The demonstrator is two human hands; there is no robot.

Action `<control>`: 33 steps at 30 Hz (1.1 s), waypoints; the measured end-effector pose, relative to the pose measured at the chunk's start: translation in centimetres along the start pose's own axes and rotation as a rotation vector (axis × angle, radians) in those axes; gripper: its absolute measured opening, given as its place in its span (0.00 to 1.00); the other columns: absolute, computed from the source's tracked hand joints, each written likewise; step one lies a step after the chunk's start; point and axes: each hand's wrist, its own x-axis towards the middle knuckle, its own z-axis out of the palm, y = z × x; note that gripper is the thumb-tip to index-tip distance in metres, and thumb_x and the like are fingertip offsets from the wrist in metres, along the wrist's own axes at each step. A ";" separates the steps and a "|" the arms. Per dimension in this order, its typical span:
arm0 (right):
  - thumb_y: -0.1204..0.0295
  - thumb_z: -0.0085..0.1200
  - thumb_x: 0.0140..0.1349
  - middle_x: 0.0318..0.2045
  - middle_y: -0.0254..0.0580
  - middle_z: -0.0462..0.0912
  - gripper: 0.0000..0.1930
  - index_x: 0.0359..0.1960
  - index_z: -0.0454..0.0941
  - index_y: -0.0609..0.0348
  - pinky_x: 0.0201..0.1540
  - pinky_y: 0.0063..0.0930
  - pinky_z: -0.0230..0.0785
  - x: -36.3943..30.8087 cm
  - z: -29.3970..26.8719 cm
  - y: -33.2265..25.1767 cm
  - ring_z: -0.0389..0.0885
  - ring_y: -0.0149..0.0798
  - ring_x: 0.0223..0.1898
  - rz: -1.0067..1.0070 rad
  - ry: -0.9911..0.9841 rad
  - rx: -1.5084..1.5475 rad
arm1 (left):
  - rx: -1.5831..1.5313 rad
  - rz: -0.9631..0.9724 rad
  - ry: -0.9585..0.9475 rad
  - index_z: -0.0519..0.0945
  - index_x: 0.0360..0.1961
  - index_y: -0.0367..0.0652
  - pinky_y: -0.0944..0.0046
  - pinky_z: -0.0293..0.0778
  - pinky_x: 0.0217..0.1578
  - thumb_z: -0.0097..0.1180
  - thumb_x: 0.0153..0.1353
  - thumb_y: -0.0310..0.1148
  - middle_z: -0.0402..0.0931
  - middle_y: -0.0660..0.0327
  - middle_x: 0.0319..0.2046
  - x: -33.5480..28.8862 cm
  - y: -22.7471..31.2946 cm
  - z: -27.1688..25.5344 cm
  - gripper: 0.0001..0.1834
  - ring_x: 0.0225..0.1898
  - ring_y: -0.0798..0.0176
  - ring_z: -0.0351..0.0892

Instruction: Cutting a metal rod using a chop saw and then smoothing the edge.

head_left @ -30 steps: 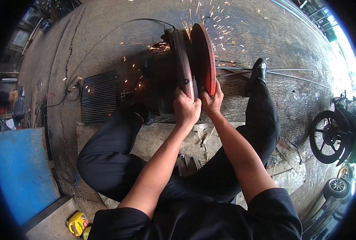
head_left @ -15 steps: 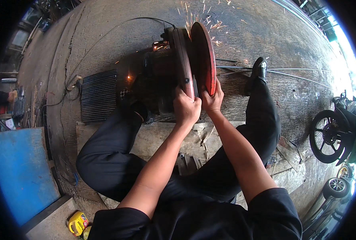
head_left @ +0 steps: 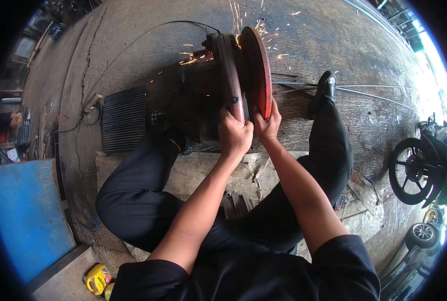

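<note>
Through the head view I have my left grip (head_left: 235,133) wrapped around the long dark handle with a reddish lower end (head_left: 230,78) of a dark metal cutting machine (head_left: 201,83). My right grip (head_left: 267,123) is clasped on the lower end of the rounded red-brown guard (head_left: 261,72), just beside the left. The machine stands ahead of me on the rough grey-brown floor (head_left: 354,55). Orange sparks (head_left: 236,17) scatter around the guard's far end, others left of the handle. I see a dark rectangular row of thin parallel bars (head_left: 124,119) left of the machine, and long thin metal rods (head_left: 374,93) to its right.
</note>
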 end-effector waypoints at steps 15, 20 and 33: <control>0.70 0.57 0.48 0.49 0.57 0.79 0.31 0.58 0.70 0.64 0.54 0.37 0.70 -0.1 0.2 0.5 0.79 0.54 0.51 -0.011 0.016 0.002 | 0.020 -0.003 0.002 0.68 0.52 0.31 0.45 0.75 0.43 0.58 0.45 0.24 0.77 0.37 0.38 0.1 -0.2 0.1 0.29 0.41 0.35 0.79; 0.70 0.57 0.47 0.49 0.57 0.79 0.32 0.58 0.70 0.65 0.54 0.38 0.70 -0.1 0.1 0.6 0.79 0.54 0.51 -0.028 0.010 0.006 | -0.019 -0.030 -0.019 0.68 0.52 0.31 0.46 0.75 0.42 0.58 0.46 0.24 0.78 0.37 0.37 0.0 0.0 0.0 0.29 0.40 0.35 0.79; 0.70 0.56 0.47 0.48 0.57 0.79 0.31 0.57 0.71 0.64 0.53 0.38 0.71 -0.1 0.0 -0.2 0.79 0.55 0.50 -0.034 0.014 0.010 | 0.037 -0.011 0.000 0.68 0.49 0.31 0.45 0.76 0.38 0.58 0.45 0.25 0.78 0.38 0.32 0.0 -0.1 0.0 0.27 0.36 0.36 0.80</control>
